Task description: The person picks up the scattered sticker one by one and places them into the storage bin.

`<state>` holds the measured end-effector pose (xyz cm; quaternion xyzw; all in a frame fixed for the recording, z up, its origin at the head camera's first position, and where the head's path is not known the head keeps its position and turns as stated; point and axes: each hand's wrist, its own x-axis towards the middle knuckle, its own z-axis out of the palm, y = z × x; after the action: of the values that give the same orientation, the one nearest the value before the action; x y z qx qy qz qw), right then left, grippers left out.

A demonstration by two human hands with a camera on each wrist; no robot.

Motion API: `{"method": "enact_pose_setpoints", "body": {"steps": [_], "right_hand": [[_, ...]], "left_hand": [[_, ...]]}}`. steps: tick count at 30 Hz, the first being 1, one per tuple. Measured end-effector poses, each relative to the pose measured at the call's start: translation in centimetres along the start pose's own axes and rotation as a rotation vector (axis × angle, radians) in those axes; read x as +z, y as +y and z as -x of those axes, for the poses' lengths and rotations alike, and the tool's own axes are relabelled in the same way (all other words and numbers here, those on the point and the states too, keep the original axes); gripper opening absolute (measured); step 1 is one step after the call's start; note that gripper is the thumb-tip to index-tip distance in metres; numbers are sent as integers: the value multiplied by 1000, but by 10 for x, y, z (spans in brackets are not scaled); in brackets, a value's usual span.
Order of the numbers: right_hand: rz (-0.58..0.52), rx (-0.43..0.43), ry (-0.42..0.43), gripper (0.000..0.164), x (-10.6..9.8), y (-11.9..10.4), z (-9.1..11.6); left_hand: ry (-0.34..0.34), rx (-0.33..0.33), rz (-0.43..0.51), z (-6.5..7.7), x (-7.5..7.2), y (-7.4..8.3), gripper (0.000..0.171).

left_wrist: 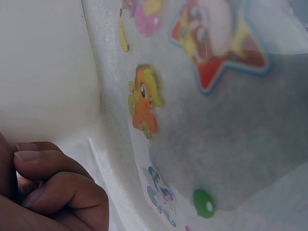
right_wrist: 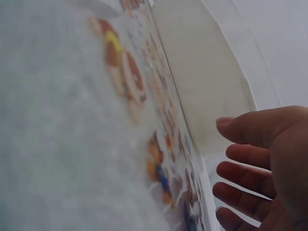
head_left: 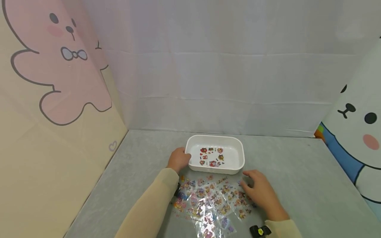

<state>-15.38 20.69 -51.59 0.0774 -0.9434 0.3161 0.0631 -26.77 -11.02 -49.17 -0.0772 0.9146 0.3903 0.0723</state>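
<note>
A white plastic tray (head_left: pixel 214 171) stands toward the back of the grey table, with a clear sheet of small cartoon stickers (head_left: pixel 212 163) inside it. My left hand (head_left: pixel 178 159) is at the tray's left end, thumb over the rim and fingers curled; it appears to grip the edge. In the left wrist view those curled fingers (left_wrist: pixel 72 192) lie just below the tray's pale wall. My right hand (head_left: pixel 262 191) hovers near the front right corner, its fingers apart and nothing in them. Below it and in front of the tray spread several transparent sticker sheets (head_left: pixel 220 198).
The sticker sheets overlap, and glare whitens the nearest ones. The grey tabletop (head_left: pixel 303 178) extends to both sides. A white curtain (head_left: pixel 220 82) hangs behind the table. Cloth with a pink bear print (head_left: pixel 80 72) is on the left, and a white bear print (head_left: pixel 357 138) on the right.
</note>
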Motion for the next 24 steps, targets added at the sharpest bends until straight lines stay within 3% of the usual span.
{"method": "enact_pose_setpoints", "body": {"steps": [8, 16, 24], "right_hand": [[36, -7, -54, 51, 5, 1, 2], [112, -80, -71, 58, 6, -2, 4], [161, -85, -121, 57, 3, -3, 4]], "left_hand": [[-4, 0, 6, 2, 0, 1, 38], [-2, 6, 0, 3, -1, 1, 37], [4, 13, -1, 4, -1, 1, 37]]}}
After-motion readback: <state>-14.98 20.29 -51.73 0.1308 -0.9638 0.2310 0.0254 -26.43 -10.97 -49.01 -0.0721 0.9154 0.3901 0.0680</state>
